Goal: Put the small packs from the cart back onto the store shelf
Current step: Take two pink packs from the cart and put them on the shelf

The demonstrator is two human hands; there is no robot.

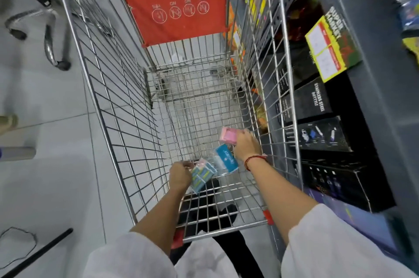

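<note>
Fingers of the left hand (180,175) curl around a striped blue pack (201,177) near the cart's (108,105) near end; right hand (247,145) grips a pink pack (227,135) by the right wall, a blue pack (225,160) lying between them

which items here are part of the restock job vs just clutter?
Job: pink pack at right hand; blue pack on cart floor; striped pack in left hand; store shelf.

Clutter: black boxes, yellow-labelled box, red seat flap, black rod.
</note>
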